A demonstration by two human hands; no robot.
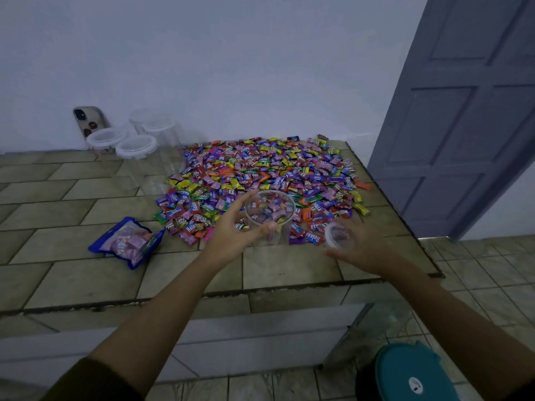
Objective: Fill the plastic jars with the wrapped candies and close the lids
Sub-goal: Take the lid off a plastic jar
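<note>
A phone leans against the wall on the tiled bench. A grey door stands at the right, with a teal lid below.

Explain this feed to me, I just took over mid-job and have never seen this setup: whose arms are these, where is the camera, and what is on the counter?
There is no machine here. The two bare arms belong to a person, and the single picture comes from a wide-angle camera worn on their head, looking forward and down.

The left hand holds a clear plastic jar with some wrapped candies inside and its top open. The right hand holds a white-rimmed lid, apart from the jar.

On the tiled counter lies a big spread of loose wrapped candies, with a blue candy bag to its left. Several empty lidded jars stand at the back by the wall, near a phone leaning on it.
</note>
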